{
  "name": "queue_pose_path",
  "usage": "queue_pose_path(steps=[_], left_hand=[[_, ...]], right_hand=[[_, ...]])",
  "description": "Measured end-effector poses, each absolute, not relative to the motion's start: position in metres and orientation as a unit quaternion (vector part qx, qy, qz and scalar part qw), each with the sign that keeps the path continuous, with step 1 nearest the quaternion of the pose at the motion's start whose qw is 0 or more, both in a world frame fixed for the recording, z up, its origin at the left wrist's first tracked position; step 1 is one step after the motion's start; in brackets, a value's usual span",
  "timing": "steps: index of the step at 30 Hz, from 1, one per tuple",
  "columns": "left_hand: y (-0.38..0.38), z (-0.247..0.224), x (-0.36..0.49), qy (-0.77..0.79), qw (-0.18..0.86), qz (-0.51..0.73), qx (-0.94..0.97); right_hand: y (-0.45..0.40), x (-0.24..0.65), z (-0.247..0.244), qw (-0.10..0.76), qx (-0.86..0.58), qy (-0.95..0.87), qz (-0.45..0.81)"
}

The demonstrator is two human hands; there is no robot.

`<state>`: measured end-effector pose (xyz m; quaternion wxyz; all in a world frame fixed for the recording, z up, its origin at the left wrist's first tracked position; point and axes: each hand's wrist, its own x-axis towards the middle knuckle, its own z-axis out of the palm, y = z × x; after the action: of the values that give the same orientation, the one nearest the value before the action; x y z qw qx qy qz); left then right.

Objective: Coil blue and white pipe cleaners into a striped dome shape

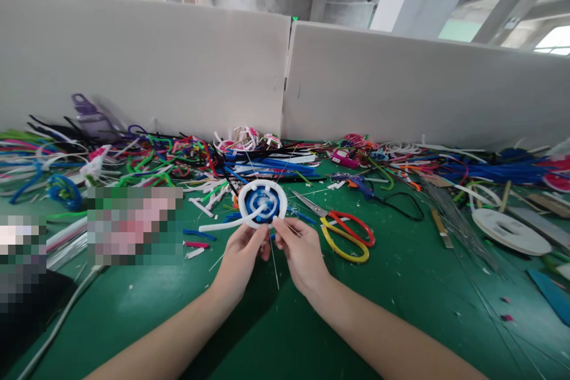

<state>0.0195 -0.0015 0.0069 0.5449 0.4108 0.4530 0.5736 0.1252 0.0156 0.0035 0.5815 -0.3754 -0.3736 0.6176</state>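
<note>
You hold a blue-and-white disc (262, 205) over the near middle of the green table (133, 303), apparently mid-shaping; your next move likely calls for a steady rim while settling the loose white strip (220, 227) jutting left. Its thick white rim circles blue with white curls. Your left hand (240, 252) and right hand (305, 249) pinch its near edge, fingertips closed. Scissors (326, 214) lie right.

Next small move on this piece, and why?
I'd probably have the left hand guide the white strip inward while the right hand steadies the blue-and-white disc: the strip's free end juts past the rim, and both hands pinch the disc's lower edge.
</note>
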Motion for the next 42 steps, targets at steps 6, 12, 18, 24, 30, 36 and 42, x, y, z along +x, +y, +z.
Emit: queue_pose_path(steps=[6,12,18,24,30,36,42], left_hand=[[0.001,0.002,0.017,0.425,0.583,0.589,0.363],[0.001,0.004,0.018,0.396,0.639,0.581,0.313],[-0.003,0.006,0.020,0.419,0.599,0.593,0.338],[-0.006,0.005,0.021,0.417,0.574,0.585,0.393],[-0.004,0.004,0.020,0.387,0.625,0.593,0.327],[-0.002,0.000,0.019,0.394,0.623,0.601,0.310],[-0.004,0.003,0.021,0.440,0.593,0.578,0.347]], right_hand=[[0.013,0.125,-0.001,0.590,-0.369,-0.412,0.589],[0.015,0.125,-0.002,0.584,-0.410,-0.418,0.562],[0.014,0.122,-0.001,0.583,-0.409,-0.383,0.588],[0.013,0.123,0.005,0.589,-0.379,-0.361,0.616],[0.010,0.126,0.007,0.581,-0.363,-0.371,0.627],[0.010,0.125,0.002,0.592,-0.392,-0.393,0.584],[0.010,0.124,-0.004,0.595,-0.405,-0.382,0.580]])
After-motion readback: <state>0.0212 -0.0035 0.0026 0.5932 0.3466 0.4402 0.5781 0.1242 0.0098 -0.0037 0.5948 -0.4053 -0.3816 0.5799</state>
